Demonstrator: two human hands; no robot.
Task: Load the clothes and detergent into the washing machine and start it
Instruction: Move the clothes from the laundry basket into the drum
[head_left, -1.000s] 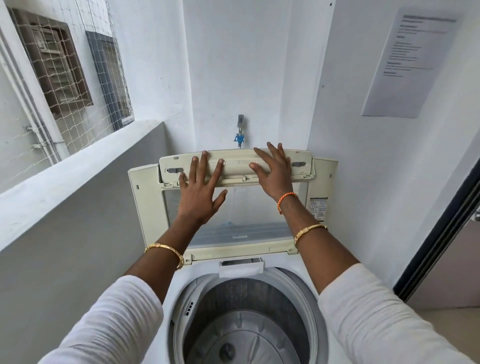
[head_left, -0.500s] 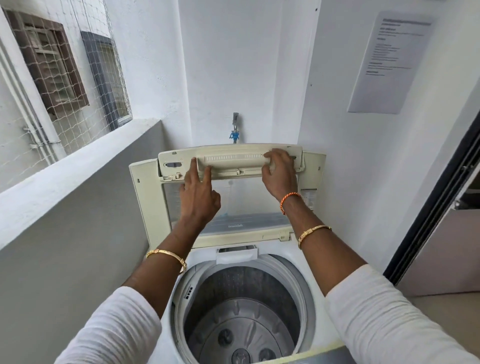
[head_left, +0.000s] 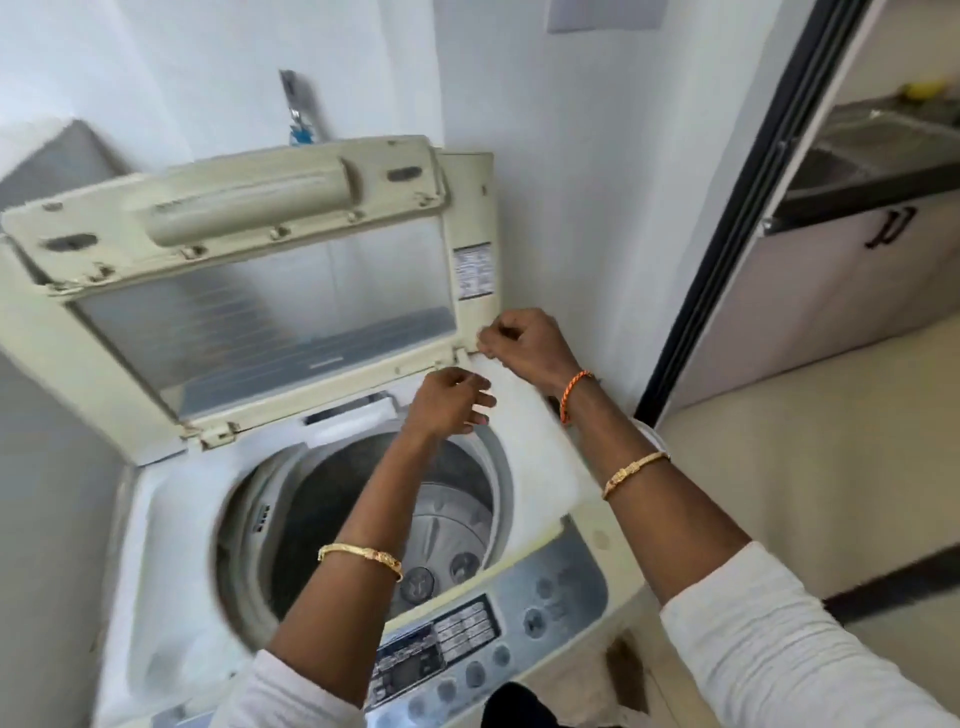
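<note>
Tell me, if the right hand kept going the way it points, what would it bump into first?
The right hand points up and away toward the raised lid, at its lower right corner by the hinge. It would likely meet that lid frame first; it looks nearly touching already, though blur makes depth uncertain.

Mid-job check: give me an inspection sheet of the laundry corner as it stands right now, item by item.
Surface: washing machine top, white, bare around the opening.
Job's things: lid folded up and open; drum empty, no clothes inside; detergent not seen; control panel at the near edge.
Clutter: nothing seen on the machine.
Grippers: left hand loosely curled over the back rim of the opening; right hand closed by the lid's lower right corner; whether either pinches something is too blurred to tell.
Cables: nothing seen; a tap on the wall behind.
Surroundings: white walls, dark door frame on the right, cabinet beyond it.
</note>
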